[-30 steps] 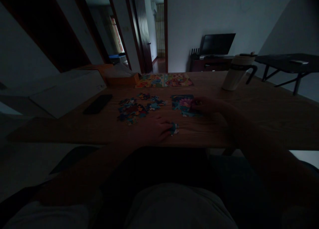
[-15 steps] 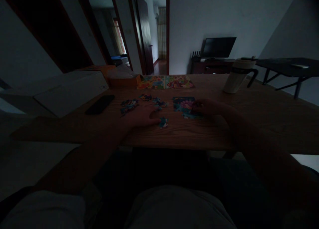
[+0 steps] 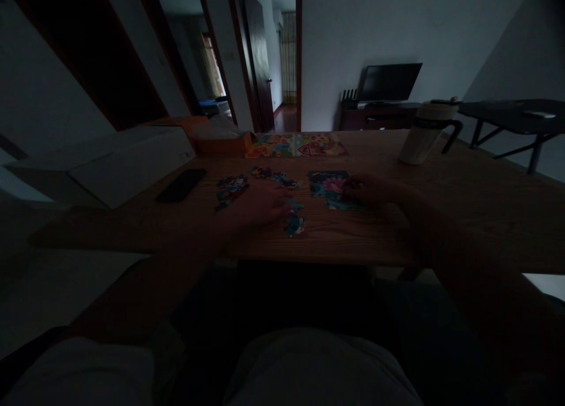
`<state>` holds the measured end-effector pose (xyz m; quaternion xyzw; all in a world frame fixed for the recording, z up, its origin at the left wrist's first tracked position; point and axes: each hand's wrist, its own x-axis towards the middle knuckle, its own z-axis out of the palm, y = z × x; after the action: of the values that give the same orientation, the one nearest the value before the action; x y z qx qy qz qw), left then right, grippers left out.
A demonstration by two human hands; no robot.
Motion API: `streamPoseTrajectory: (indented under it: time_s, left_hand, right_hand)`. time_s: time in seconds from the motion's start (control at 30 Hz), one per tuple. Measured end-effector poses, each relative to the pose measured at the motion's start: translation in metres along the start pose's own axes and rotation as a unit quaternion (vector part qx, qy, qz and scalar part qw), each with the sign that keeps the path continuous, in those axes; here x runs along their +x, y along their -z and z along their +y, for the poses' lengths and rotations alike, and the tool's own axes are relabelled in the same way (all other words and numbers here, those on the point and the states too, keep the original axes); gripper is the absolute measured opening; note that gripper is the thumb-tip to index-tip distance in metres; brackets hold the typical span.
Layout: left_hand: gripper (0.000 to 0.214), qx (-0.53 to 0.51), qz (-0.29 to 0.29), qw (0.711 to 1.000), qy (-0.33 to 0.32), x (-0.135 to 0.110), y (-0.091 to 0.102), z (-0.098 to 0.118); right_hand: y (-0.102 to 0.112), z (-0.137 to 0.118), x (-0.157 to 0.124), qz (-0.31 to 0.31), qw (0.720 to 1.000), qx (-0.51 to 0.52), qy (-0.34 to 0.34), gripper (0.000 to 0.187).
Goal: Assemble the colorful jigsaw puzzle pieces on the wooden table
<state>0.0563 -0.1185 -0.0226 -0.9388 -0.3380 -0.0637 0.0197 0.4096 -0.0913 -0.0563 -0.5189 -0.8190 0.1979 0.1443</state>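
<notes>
A partly joined jigsaw puzzle (image 3: 324,185) with a pink and teal picture lies on the wooden table (image 3: 353,241). At its right edge is my right hand (image 3: 368,189), fingers curled together; whatever they may pinch is too dark to make out. My left hand (image 3: 265,203) reaches over the loose pieces, palm down with fingers spread. Near its fingertips lie teal puzzle pieces (image 3: 295,223). Another heap of puzzle pieces (image 3: 231,188) sits left of that hand, and more loose pieces (image 3: 285,179) lie just beyond it.
A black phone (image 3: 180,185) lies at the left beside a long white box (image 3: 128,165). Behind are an orange box (image 3: 223,144) and a colourful printed sheet (image 3: 295,145). A cream mug with a dark handle (image 3: 421,135) stands at the right rear. The room is dim.
My left hand has lifted slightly and its fingers have shifted right over the teal pieces, which now lie nearer me. My right hand stays at the puzzle's edge.
</notes>
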Motion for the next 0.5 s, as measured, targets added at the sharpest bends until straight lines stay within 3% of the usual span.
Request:
streamPoseTrajectory:
  time_s: [0.1, 0.23, 0.43, 0.5]
  left_hand:
    - [0.048, -0.024, -0.008, 0.999, 0.039, 0.035, -0.002, -0.022]
    - [0.054, -0.037, -0.076, 0.991, 0.101, 0.070, -0.012, -0.048]
    - [0.046, -0.019, -0.024, 0.981, 0.192, 0.061, -0.016, -0.067]
    - [0.043, -0.035, -0.036, 0.981, 0.186, 0.052, -0.014, -0.074]
  right_hand:
    - [0.001, -0.002, -0.001, 0.000, 1.000, -0.001, -0.030, 0.039]
    - [0.001, -0.004, -0.001, -0.005, 0.999, -0.017, -0.050, 0.041]
    - [0.001, -0.002, 0.000, 0.003, 0.998, -0.022, -0.054, 0.037]
    - [0.000, 0.000, 0.000, 0.007, 0.999, -0.020, -0.050, 0.037]
